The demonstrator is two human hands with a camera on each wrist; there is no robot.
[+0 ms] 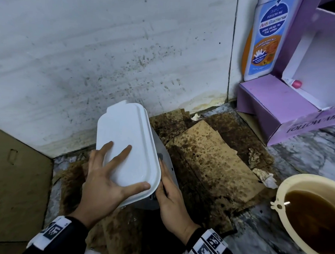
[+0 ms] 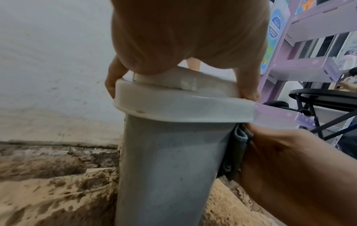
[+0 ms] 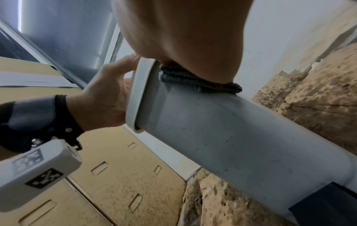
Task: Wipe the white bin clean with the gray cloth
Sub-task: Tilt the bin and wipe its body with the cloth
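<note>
Atop the white bin (image 1: 127, 130), left hand (image 1: 102, 187) grips; right hand (image 1: 171, 201) presses gray cloth (image 3: 193, 81)

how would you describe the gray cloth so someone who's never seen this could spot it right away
Find the white bin on the stained cardboard by the wall. Just under its lid, the right hand presses a folded gray cloth flat against the bin's side. Its dark, fuzzy folds stand out against the pale plastic.
</note>
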